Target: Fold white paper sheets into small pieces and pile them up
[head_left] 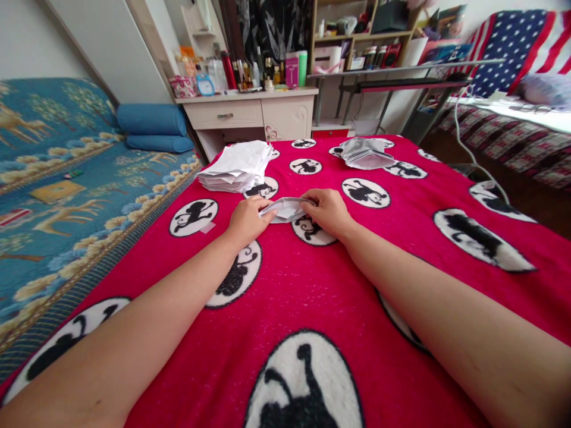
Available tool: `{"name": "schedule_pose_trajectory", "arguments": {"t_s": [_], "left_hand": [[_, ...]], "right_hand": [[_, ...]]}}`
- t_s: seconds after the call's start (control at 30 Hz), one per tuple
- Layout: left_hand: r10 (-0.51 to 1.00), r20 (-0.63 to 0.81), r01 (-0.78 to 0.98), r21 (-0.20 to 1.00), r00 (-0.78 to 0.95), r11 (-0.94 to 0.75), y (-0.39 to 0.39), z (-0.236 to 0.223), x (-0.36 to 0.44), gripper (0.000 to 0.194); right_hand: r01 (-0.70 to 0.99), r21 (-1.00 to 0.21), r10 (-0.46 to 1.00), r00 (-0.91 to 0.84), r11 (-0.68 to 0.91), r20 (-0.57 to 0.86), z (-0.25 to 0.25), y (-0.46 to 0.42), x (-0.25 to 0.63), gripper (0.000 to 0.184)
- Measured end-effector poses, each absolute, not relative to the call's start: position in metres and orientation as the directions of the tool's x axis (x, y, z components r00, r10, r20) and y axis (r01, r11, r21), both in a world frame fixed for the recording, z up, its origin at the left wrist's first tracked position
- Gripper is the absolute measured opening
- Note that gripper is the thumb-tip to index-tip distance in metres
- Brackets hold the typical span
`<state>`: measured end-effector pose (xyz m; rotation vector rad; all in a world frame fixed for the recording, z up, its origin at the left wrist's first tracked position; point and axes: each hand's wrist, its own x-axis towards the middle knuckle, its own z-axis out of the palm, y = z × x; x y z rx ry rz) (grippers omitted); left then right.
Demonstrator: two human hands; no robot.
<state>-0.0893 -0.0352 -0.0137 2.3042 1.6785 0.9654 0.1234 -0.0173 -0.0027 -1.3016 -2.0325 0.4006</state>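
Note:
Between my two hands is a folded piece of white paper [288, 210], low over the red blanket. My left hand [250, 220] pinches its left end, thumb on the near side. At the other end, the fingers of my right hand [329, 211] are closed on the paper. Beyond my left hand lies a stack of white paper sheets [238, 163] with uneven edges. A smaller pile of folded papers [366, 153] rests beyond my right hand, fanned out a little.
A red blanket [285, 309] with cat patterns covers the surface under my hands. A small pale scrap [207, 227] lies left of my left hand. To the left stands a blue sofa [102, 190]; behind are a white dresser [236, 110] with bottles and a metal-legged desk [388, 74].

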Motion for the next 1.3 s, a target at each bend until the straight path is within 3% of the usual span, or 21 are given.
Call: {"name": "schedule_pose_trajectory", "arguments": {"t_s": [1.3], "left_hand": [[0.884,0.429,0.825,0.420,0.187,-0.379,-0.0368,-0.0119,-0.0881,0.027]], "right_hand": [[0.702,-0.556,0.887,-0.258,0.444,0.383,0.0002,-0.0202,0.1227,0.021]]}}
